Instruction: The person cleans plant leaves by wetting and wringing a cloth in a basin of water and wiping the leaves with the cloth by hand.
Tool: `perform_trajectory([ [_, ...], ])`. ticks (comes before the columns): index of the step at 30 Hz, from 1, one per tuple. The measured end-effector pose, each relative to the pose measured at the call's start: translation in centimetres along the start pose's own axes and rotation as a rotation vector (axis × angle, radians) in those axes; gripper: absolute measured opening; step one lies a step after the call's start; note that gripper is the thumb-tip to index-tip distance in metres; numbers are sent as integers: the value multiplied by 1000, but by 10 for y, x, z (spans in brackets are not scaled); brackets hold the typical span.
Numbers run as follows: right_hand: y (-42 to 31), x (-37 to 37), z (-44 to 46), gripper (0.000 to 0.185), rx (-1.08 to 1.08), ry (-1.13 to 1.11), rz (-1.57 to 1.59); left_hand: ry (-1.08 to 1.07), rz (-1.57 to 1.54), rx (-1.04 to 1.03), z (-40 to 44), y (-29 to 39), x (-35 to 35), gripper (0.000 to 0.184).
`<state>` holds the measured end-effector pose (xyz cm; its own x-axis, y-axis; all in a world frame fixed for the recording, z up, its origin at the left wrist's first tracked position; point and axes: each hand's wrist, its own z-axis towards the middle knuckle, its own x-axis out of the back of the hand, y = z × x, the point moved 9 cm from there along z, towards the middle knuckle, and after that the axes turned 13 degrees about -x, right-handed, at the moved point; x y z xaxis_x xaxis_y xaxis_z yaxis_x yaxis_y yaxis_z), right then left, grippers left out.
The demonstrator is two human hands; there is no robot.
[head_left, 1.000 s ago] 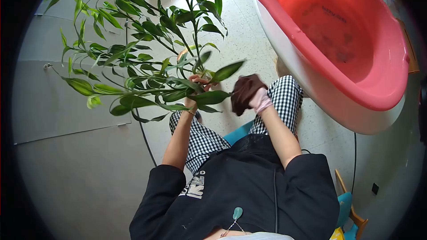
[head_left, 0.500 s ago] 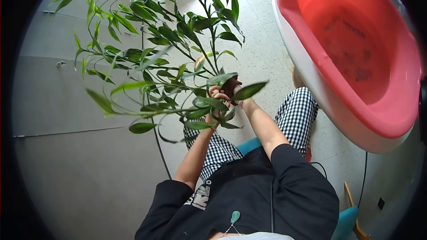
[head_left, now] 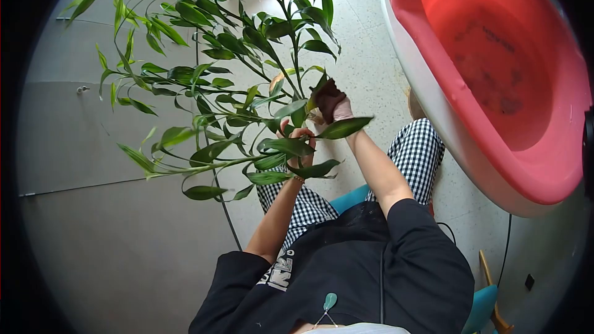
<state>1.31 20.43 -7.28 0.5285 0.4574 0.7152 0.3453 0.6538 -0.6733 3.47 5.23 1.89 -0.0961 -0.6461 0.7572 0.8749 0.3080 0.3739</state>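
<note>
A tall leafy plant (head_left: 237,47) with long green leaves spreads in front of me and to the left. Among its lower leaves is my left hand (head_left: 302,143), its fingers bent and closed around a leaf at the stem. Leaves partly cover that hand. To its right, my right hand (head_left: 342,110) holds a dark brown cloth (head_left: 327,98) beside the plant's stems. The cloth hides most of the right fingers. A broad single leaf (head_left: 345,128) crosses in front of my right wrist. The plant's base is hidden behind the leaves and hands.
A large red and white tub (head_left: 433,55) stands close on the right, with some dark marks inside. Grey panels (head_left: 111,142) lie along the left side. A blue chair (head_left: 484,307) with wooden legs shows at the lower right, and a dark cable (head_left: 508,247) near it.
My right hand has moved up and slightly right with the brown cloth, apart from my left hand. My left hand stays among the leaves, and the lower leaves have shifted a little.
</note>
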Motion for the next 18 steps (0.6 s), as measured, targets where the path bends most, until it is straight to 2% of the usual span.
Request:
perform_trajectory([
  [1,4,5,6,12,1,2,-3,-77,44,-113,1,11,-5,17],
  [3,0,37,19,14,98,194,-33,-59,-231,86,-17,-14,-24,17],
  [5,8,52,36,14,-11,78,-227,-69,-230,45,-14,-8,-26,16],
  [7,12,87,34,13,60,190,-222,-100,-73,-127,-13,-1,-27,29],
  [8,32,100,41,15,11,165,264,-52,-300,1,-12,-3,-25,38],
  [10,42,111,44,26,-45,100,368,-88,-490,65,-17,-9,-33,48],
  [11,29,133,33,27,42,148,296,-104,-581,101,-19,-12,-37,54],
  [13,-12,163,-6,28,263,308,-211,-83,-564,63,-10,2,-27,51],
  [14,-21,168,-20,28,319,314,-323,-76,-525,57,-5,4,-24,51],
  [16,-9,152,-37,25,177,-126,-221,-64,-487,59,3,8,-23,51],
  [18,9,114,-67,27,33,-439,155,-65,-539,72,3,9,-26,52],
])
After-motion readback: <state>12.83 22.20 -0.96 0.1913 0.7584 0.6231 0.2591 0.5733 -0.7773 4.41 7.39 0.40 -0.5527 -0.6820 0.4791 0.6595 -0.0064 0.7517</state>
